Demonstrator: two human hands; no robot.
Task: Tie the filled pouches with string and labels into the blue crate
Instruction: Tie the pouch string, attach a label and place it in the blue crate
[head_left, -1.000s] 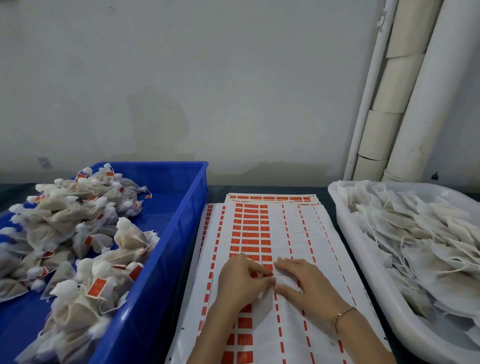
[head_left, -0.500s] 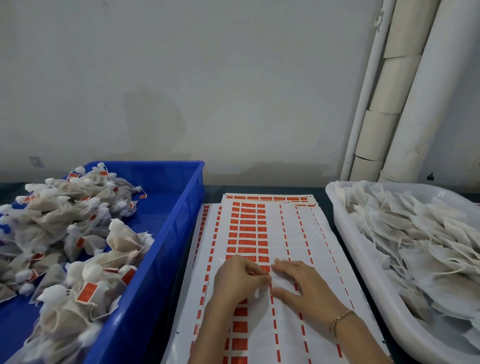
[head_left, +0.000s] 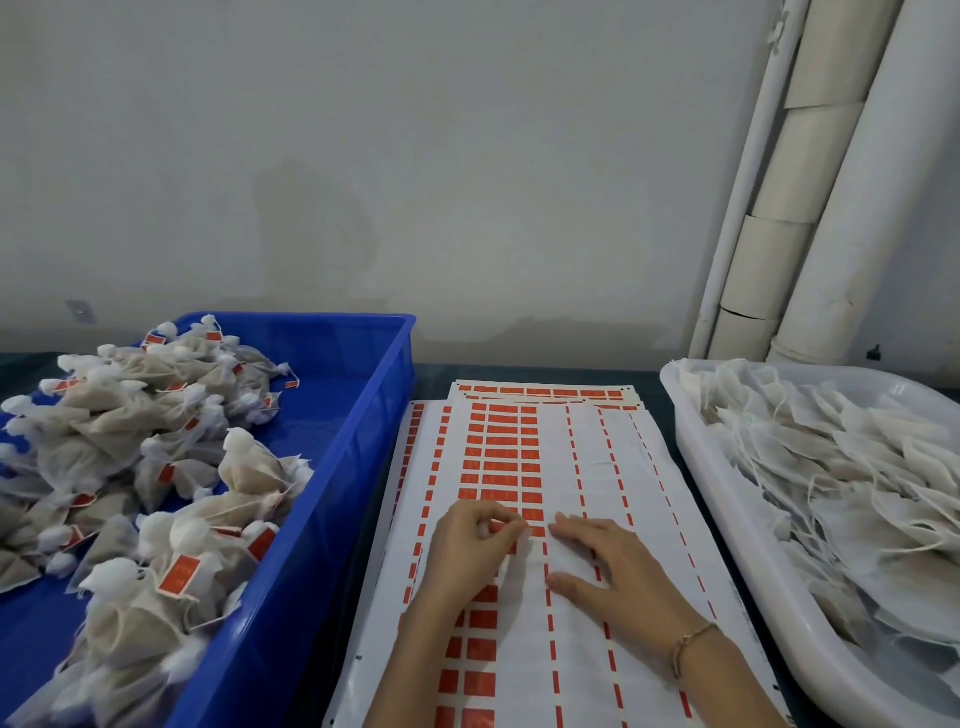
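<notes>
Head view. Left hand (head_left: 475, 545) curled, thumb and fingertips pinching at the edge of one small red rectangular label (head_left: 535, 531) on the white backing sheet (head_left: 587, 649). Cannot tell whether the label has lifted. Right hand (head_left: 613, 571) flat, fingers straight and spread, pressing the sheet down just beside the pinch. It holds nothing.

Sheet lies on the dark table between the two containers. Blue plastic crate (head_left: 363, 415) at left holds a heap of tied mesh pouches (head_left: 130, 441), many with red tags showing. White plastic tub (head_left: 727, 519) at right holds flat untied pouches (head_left: 857, 493) with loose strings. No pouch is in either hand.

Judged step: peeling a label for the next pouch.

Risks from here:
- Label may tear or curl onto itself if it is pulled steeply or fast.
- Sheet may lift or slide with the pull if the right hand eases its pressure. Several sheets look stacked, so the top one could skate.
- A neighbouring label may come up too, since the rows sit close.
- A freed label may stick to the fingertips and foul the reach to the tub.
</notes>
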